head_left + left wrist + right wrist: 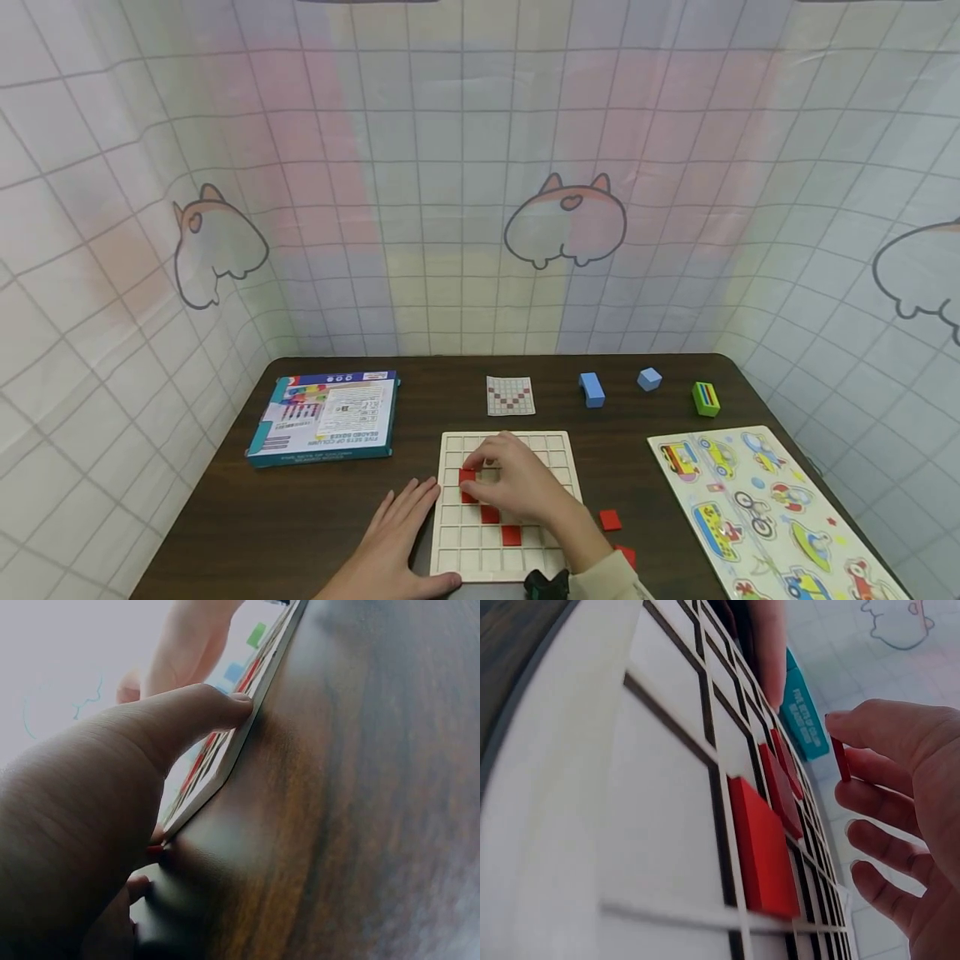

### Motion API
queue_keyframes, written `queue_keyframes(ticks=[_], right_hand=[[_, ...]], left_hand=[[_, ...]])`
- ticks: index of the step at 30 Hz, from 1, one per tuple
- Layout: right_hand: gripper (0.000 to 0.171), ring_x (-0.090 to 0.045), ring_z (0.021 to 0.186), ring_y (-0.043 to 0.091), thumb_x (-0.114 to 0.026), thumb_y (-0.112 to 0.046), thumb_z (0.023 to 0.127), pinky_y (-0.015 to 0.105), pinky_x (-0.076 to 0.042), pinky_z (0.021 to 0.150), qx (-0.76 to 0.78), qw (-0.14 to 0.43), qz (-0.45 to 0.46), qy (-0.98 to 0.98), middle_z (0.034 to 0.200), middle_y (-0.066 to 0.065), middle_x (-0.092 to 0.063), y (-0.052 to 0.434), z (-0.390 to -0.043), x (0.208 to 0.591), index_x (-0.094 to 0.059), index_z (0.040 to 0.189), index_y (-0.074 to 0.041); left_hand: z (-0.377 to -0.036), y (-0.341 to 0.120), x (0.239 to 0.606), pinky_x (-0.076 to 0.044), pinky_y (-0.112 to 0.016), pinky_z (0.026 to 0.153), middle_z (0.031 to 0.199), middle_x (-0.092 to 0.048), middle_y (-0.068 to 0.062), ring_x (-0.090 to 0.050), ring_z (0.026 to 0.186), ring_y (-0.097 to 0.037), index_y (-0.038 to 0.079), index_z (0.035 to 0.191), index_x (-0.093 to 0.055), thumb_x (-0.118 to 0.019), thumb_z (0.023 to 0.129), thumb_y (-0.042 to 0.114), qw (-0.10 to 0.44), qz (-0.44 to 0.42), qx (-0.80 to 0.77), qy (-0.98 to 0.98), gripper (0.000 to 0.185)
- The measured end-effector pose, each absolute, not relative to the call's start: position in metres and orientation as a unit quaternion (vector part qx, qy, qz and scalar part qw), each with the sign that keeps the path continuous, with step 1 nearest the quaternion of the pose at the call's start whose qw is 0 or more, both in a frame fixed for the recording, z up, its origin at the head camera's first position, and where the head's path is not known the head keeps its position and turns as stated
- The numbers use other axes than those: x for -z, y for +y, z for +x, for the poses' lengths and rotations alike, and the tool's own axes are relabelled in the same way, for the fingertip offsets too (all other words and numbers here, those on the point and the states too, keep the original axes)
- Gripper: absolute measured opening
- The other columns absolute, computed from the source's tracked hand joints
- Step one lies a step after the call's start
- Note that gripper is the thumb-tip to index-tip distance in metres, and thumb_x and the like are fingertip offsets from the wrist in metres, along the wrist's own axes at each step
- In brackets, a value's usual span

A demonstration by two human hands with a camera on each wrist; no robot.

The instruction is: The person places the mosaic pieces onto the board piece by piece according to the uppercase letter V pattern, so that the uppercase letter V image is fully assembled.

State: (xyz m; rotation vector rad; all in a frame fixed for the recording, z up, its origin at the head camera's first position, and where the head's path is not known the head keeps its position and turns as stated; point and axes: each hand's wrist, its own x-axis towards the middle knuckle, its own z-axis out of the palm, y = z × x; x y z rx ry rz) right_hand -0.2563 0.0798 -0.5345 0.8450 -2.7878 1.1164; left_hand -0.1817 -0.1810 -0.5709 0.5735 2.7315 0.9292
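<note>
A white grid board (446,537) lies on the table with three red square tiles in a diagonal; one of them is the tile (512,535) nearest the front. Over the board's left part, my right hand (521,483) pinches another red square tile (467,476) between thumb and fingers. In the right wrist view, this held tile (840,759) is on edge above the grid. Beside the board's left edge, my left hand (397,542) lies with fingers extended. Its thumb touches the board's near edge (240,739) in the left wrist view.
Two loose red tiles, including a farther tile (610,520), lie right of the board. Behind it are a pattern card (511,396), a blue block (592,390), a blue cube (649,379) and a green block (706,399). A box (322,421) lies left, a picture puzzle (765,500) right.
</note>
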Motion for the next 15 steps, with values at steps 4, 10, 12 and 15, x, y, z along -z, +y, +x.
queue_keyframes(ticks=[4,10,12,15], right_hand=[[0.019,-0.064,0.110,0.013,-0.089,-0.039,0.096,0.037,-0.059,0.101,-0.358,0.007,0.265,-0.895,0.107,-0.017,-0.075,0.075,-0.258,0.535,-0.083,0.110,-0.028],[0.019,-0.065,0.108,0.015,-0.088,-0.037,0.096,0.033,-0.059,0.096,-0.351,0.011,0.267,-0.897,0.107,-0.015,-0.076,0.068,-0.261,0.536,-0.083,0.111,-0.026],[0.019,-0.064,0.106,0.013,-0.088,-0.037,0.096,0.033,-0.059,0.095,-0.346,0.015,0.269,-0.899,0.107,-0.015,-0.076,0.065,-0.263,0.537,-0.083,0.110,-0.026],[0.018,-0.063,0.105,0.010,-0.088,-0.037,0.096,0.033,-0.059,0.094,-0.337,0.021,0.271,-0.901,0.107,-0.015,-0.077,0.060,-0.266,0.538,-0.084,0.109,-0.026]], left_hand=[[-0.182,-0.179,0.570,-0.009,-0.077,0.136,0.184,-0.031,-0.010,-0.022,0.172,-0.045,0.013,0.176,-0.032,-0.079,0.083,0.084,0.101,0.195,-0.314,0.924,0.126],[-0.183,-0.178,0.569,-0.009,-0.077,0.136,0.184,-0.031,-0.010,-0.021,0.172,-0.045,0.013,0.176,-0.032,-0.080,0.082,0.084,0.105,0.195,-0.313,0.924,0.127],[-0.183,-0.179,0.569,-0.009,-0.077,0.136,0.184,-0.030,-0.010,-0.021,0.172,-0.045,0.013,0.176,-0.032,-0.080,0.083,0.084,0.106,0.194,-0.315,0.923,0.127],[-0.182,-0.181,0.569,-0.008,-0.077,0.136,0.184,-0.030,-0.010,-0.020,0.172,-0.045,0.013,0.176,-0.032,-0.080,0.083,0.082,0.104,0.194,-0.319,0.922,0.126]])
